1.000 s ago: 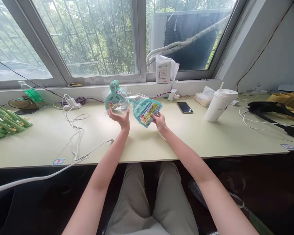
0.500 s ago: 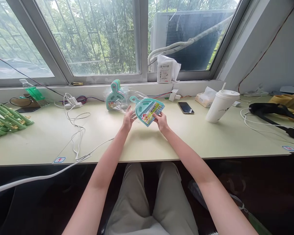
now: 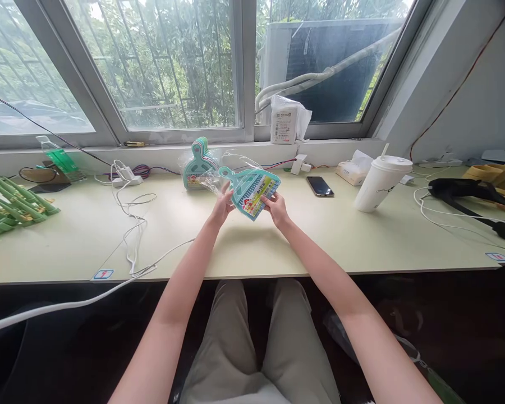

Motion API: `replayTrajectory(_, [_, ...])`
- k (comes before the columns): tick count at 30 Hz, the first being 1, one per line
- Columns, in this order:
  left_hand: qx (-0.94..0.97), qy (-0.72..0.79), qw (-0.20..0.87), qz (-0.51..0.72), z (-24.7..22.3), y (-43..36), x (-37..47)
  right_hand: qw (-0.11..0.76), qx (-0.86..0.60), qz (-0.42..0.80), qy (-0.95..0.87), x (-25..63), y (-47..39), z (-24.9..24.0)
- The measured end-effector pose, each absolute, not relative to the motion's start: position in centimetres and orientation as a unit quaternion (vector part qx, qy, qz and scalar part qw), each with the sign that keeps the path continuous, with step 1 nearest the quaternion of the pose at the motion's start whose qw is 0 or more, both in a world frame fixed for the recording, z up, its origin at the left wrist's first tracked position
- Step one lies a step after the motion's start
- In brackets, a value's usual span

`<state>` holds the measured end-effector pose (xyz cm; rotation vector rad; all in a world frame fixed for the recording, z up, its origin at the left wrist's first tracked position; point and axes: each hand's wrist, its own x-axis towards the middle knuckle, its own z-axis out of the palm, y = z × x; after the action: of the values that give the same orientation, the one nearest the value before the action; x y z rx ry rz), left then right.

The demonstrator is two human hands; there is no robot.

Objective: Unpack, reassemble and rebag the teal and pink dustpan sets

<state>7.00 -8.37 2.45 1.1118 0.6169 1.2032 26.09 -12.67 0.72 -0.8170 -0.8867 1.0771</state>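
Observation:
Above the table I hold a small teal dustpan [image 3: 252, 193], tilted, with its looped handle to the upper left. Blue-and-white stripes and a yellow printed label cover its face. My right hand [image 3: 276, 209] is closed on its lower right edge, thumb on the front. At its left edge my left hand [image 3: 223, 205] is closed on thin clear plastic bag [image 3: 210, 180] film around the handle; its fingers are partly hidden. Just behind on the left, a stack of similar teal dustpans [image 3: 200, 163] stands near the wall in clear wrapping.
A phone [image 3: 320, 186], a tissue pack [image 3: 353, 168] and a white lidded cup [image 3: 381, 182] are to the right. White cables [image 3: 134, 224] and a power strip [image 3: 126, 177] lie left. Green tube-like pieces [image 3: 14, 205] sit at far left, a black strap-like device [image 3: 475, 199] at far right.
The dustpan has shifted slightly left and down in my hands, and the film shows more around its handle. Both hands keep their grip.

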Motion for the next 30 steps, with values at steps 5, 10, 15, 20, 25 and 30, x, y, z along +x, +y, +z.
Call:
replayTrajectory(5, [0.522, 0.254, 0.649, 0.492, 2.3, -8.8, 7.5, 0.699, -0.347, 0.478, -0.403, 25.9, -12.8, 0.7])
replayTrajectory(10, [0.546, 0.261, 0.661, 0.444, 2.2, -9.6, 8.3, 0.71, -0.351, 0.469, -0.391, 26.0, -12.6, 0.7])
replayTrajectory(15, [0.55, 0.254, 0.65, 0.458, 2.2, -10.1, 8.6, 0.694, -0.372, 0.488, -0.377, 25.8, -12.5, 0.9])
replayTrajectory(20, [0.578, 0.238, 0.652, 0.429, 2.1, -10.5, 8.5, 0.691, -0.373, 0.496, -0.372, 25.9, -12.6, 0.9])
replayTrajectory(25, [0.602, 0.227, 0.651, 0.403, 2.5, -10.5, 8.0, 0.67, -0.363, 0.529, -0.375, 26.8, -12.7, 1.4])
replayTrajectory(30, [0.606, 0.227, 0.658, 0.383, 2.6, -10.7, 7.8, 0.669, -0.353, 0.524, -0.392, 27.0, -12.7, 1.8])
